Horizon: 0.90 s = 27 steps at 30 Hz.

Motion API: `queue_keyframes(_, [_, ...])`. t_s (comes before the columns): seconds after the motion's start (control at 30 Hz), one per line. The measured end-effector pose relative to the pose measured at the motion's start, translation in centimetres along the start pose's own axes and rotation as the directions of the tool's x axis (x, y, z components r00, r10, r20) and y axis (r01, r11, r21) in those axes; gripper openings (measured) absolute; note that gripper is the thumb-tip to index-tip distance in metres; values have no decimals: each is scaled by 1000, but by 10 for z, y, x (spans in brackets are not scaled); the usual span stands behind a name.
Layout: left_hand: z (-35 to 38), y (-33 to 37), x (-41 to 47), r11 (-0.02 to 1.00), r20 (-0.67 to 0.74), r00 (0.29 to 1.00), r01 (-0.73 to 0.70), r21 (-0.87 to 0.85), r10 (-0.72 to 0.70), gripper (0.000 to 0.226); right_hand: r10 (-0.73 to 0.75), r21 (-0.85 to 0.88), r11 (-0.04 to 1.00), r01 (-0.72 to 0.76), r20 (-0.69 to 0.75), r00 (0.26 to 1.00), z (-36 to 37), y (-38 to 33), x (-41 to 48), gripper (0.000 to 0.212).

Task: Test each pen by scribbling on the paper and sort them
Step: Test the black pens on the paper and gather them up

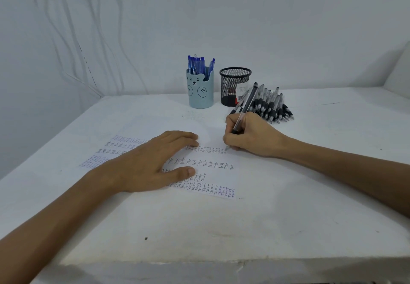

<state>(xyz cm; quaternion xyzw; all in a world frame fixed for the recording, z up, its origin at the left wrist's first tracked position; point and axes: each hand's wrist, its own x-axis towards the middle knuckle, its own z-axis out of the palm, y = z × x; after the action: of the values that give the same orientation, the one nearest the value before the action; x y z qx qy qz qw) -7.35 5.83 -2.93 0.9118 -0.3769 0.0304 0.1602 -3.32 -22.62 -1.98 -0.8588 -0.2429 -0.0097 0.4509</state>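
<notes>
Body in view: two arms only, left forearm (73, 197) and right forearm (346, 170), both bare along their whole visible length, slender and smooth in outline (the wide lens broadens each toward the frame edge). Left hand (144, 164): bare, fingers long, nails cut short, the thumbnail (190, 170) rounded and plain, the back of the hand broad above a narrow wrist. Right hand (253, 138): bare likewise, knuckles showing as low ridges, nails mostly hidden from this view.
</notes>
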Motion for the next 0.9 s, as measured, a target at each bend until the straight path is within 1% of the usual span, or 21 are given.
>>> queue_keyframes(0.2, [0, -1, 1, 1000, 7, 1000, 1, -6, -1, 66, 13, -15, 1000, -14, -23, 1000, 1, 2, 2, 14])
queue_keyframes(0.27, [0, 0, 0, 1000, 4, 1000, 5, -11, -4, 65, 30, 3, 1000, -30, -3, 1000, 1, 2, 3, 14])
queue_keyframes(0.37, [0, 0, 0, 1000, 4, 1000, 5, -7, -5, 66, 33, -36, 999, -33, 10, 999, 2, 1, 4, 18])
queue_keyframes(0.4, [0, 0, 0, 1000, 7, 1000, 7, -10, -7, 66, 46, -9, 999, -46, -5, 999, 2, 1, 4, 20])
queue_keyframes(0.43, [0, 0, 0, 1000, 8, 1000, 8, -13, -8, 66, 77, 73, 995, -74, -31, 997, 2, 0, 5, 22])
queue_keyframes(0.47, [0, 0, 0, 1000, 4, 1000, 6, -13, -6, 66, 121, 190, 976, -109, -56, 991, 2, -1, 6, 23])
queue_keyframes(0.53, [0, 0, 0, 1000, -2, 1000, 2, -10, -2, 68, 229, 401, 898, -181, -76, 970, 0, -2, 8, 26])
queue_keyframes(0.57, [0, 0, -1, 1000, -3, 1000, 0, -8, 0, 68, 266, 461, 863, -204, -72, 961, -1, -3, 8, 30])
queue_keyframes(0.63, [0, 0, 0, 1000, -2, 1000, -1, -7, 1, 68, 271, 521, 829, -204, -55, 961, -2, 0, 9, 42])
queue_keyframes(0.67, [0, 0, 0, 1000, -2, 1000, 0, -11, 0, 68, 245, 514, 838, -183, -54, 968, -2, 1, 9, 44])
queue_keyframes(0.77, [0, 0, 0, 1000, 0, 1000, 0, -14, 0, 68, 155, 498, 862, -97, -76, 985, -1, 4, 8, 27])
queue_keyframes(0.83, [0, -1, 0, 1000, -2, 1000, 1, -15, -1, 67, 170, 561, 824, -81, -108, 979, -3, 4, 9, 31])
queue_keyframes(0.9, [0, 0, 0, 1000, -6, 1000, 2, -13, -2, 68, 239, 633, 766, -111, -120, 964, -3, 0, 10, 28])
